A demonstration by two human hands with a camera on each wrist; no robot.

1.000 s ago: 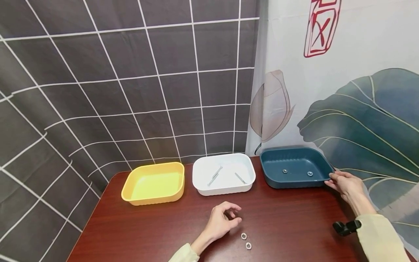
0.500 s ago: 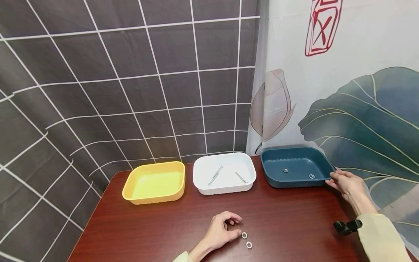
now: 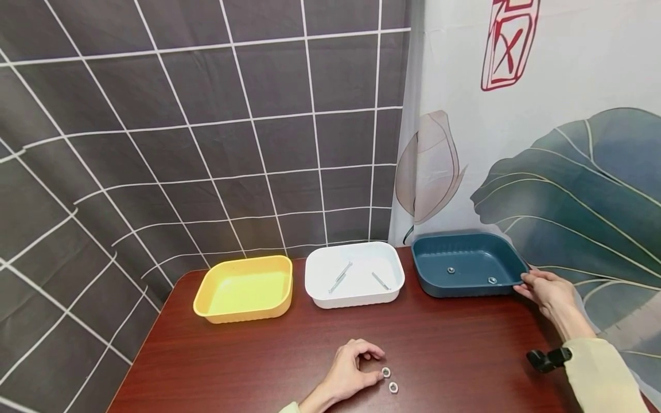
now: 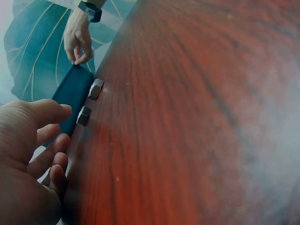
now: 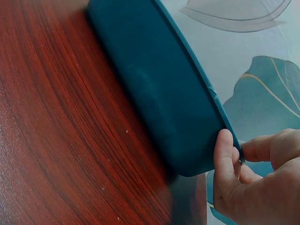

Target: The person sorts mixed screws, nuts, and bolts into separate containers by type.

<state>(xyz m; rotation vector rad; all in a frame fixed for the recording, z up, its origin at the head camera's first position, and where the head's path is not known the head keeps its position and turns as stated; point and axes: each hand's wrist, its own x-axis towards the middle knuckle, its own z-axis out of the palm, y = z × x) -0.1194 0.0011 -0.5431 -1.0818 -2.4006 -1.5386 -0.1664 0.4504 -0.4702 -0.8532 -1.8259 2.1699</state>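
Note:
My left hand (image 3: 352,370) is low over the table, its thumb and bent fingers apart with a gap between them. In the head view the thumb tip is right at a hex nut (image 3: 386,372); a second nut (image 3: 393,388) lies just nearer to me. The left wrist view shows both nuts, one nut (image 4: 83,116) closer to the fingers and one nut (image 4: 95,89) farther off. At the right, my right hand (image 3: 549,295) pinches the near right corner of the dark blue tray's rim (image 5: 213,91). Two nuts (image 3: 451,270) lie inside that blue tray.
A white tray (image 3: 356,299) with several thin metal screws stands in the middle. Left of it is a yellow tray (image 3: 242,315) with nothing in it. The dark red table (image 3: 248,367) meets hanging cloths at the back.
My left hand has moved toward me and slightly right, bringing its thumb from beyond the nuts down to the farther one. The right hand keeps its hold on the blue tray.

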